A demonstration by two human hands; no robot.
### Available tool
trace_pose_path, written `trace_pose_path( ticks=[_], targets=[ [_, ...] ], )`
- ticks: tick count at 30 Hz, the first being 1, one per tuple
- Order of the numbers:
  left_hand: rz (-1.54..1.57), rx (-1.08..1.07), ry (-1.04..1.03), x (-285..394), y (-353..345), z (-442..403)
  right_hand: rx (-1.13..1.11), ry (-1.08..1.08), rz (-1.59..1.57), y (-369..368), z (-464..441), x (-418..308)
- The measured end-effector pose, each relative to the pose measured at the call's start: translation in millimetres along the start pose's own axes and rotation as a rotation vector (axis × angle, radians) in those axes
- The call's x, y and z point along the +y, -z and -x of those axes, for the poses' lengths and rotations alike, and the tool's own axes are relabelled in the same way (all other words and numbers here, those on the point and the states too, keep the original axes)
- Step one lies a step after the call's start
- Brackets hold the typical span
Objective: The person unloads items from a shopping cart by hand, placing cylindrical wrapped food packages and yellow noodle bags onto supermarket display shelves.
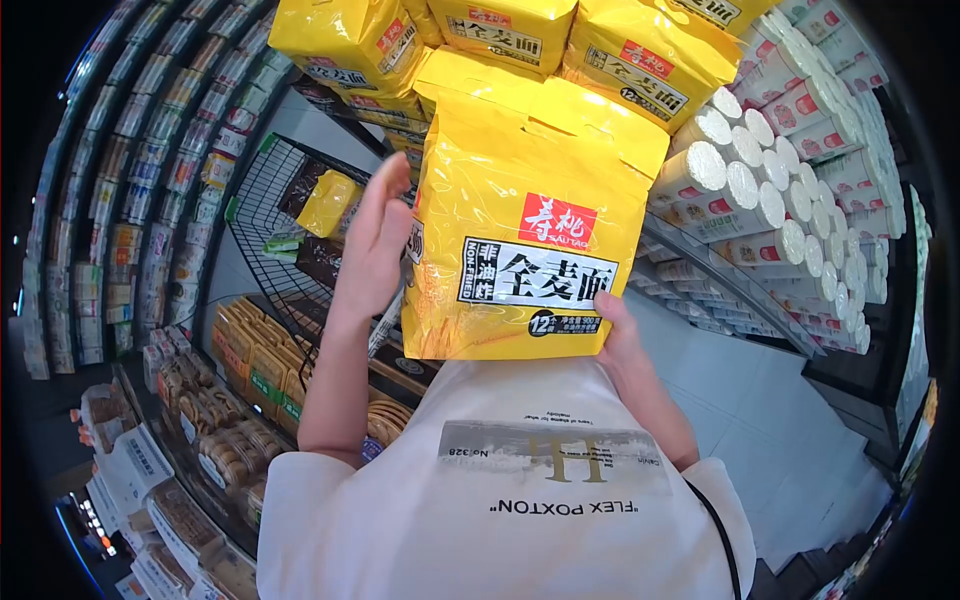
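Observation:
A large yellow bag of whole-wheat noodles, with a red logo and a black-and-white label, stands upright in front of my chest. My right hand grips its lower right corner, thumb on the front; the other fingers are hidden behind the bag. Along the bag's left side, my left hand is raised and open, fingers stretched out. Whether its palm touches the bag I cannot tell. Just beyond are several similar yellow noodle bags, stacked at the top of the view.
A black wire shopping cart at the left holds a smaller yellow package and dark packages. White cylindrical packs are stacked at the right. Shelves line the far left, and packaged baked goods lie at the lower left.

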State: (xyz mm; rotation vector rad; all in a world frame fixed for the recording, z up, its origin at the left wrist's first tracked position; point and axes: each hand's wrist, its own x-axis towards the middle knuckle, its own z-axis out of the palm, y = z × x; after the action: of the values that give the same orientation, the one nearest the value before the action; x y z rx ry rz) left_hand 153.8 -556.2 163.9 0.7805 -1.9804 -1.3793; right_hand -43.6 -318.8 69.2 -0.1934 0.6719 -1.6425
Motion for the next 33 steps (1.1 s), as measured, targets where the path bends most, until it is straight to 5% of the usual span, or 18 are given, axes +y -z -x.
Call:
trace_pose_path(
  ticks=[3,16,18,20,28,31,33],
  targets=[
    [0.551,-0.122,0.167,-6,-20,36,0.019,0.022,0.100,-22,-9,-17],
    [0.787,-0.064,0.384,-47,1,50,0.030,0.248,0.734,-81,-24,-38],
    [1.033,-0.025,0.370,-77,2,50,-0.044,0.259,0.836,-86,-23,-52],
    [1.297,0.001,0.372,-102,2,55,-0.074,0.260,0.708,-95,-22,-59],
    [1.482,0.289,0.657,-117,-46,68,-0.240,0.373,0.681,-114,-13,-48],
    [1.471,0.284,0.589,-114,-33,63,-0.200,0.359,0.812,-102,-13,-57],
    [1.388,0.049,0.277,-101,-17,60,-0.173,0.365,1.055,-97,-11,-69]
  ],
)
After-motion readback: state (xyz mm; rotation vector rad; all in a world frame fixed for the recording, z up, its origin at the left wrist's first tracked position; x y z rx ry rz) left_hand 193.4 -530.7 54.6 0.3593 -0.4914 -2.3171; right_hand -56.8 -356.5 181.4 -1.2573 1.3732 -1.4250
